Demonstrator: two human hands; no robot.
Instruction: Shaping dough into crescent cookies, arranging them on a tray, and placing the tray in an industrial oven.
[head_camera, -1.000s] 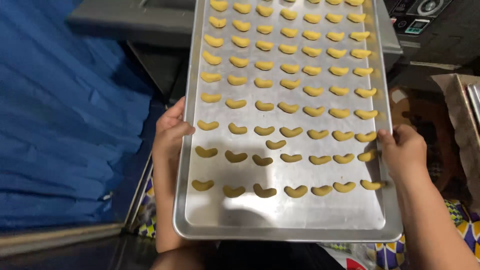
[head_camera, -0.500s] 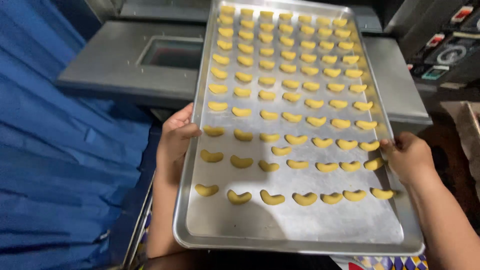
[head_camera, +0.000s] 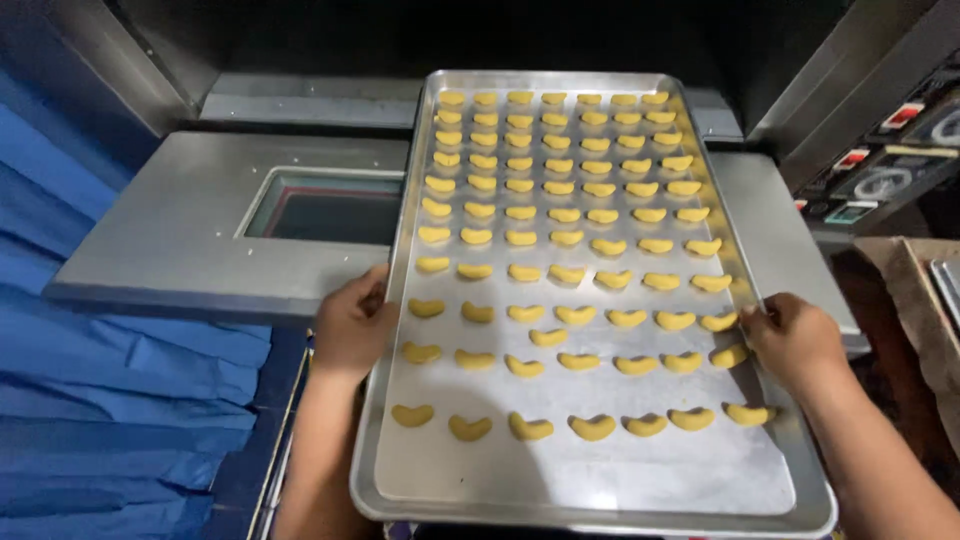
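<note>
I hold a long metal baking tray (head_camera: 600, 485) by both long sides. My left hand (head_camera: 352, 325) grips its left rim. My right hand (head_camera: 795, 338) grips its right rim. Rows of several small yellow crescent-shaped dough pieces (head_camera: 565, 212) cover the tray. The tray's far end lies over the lowered metal oven door (head_camera: 190, 235), pointing into the dark oven opening (head_camera: 500, 35).
The oven door has a glass window (head_camera: 325, 205). A control panel (head_camera: 885, 165) with dials and switches sits at the right. Blue fabric (head_camera: 100, 400) hangs at the left. A brown box edge (head_camera: 915, 300) is at the far right.
The tray has moved forward toward the oven, and the view has pulled back. The open door and dark oven opening are now in view. Both hands keep their grip.
</note>
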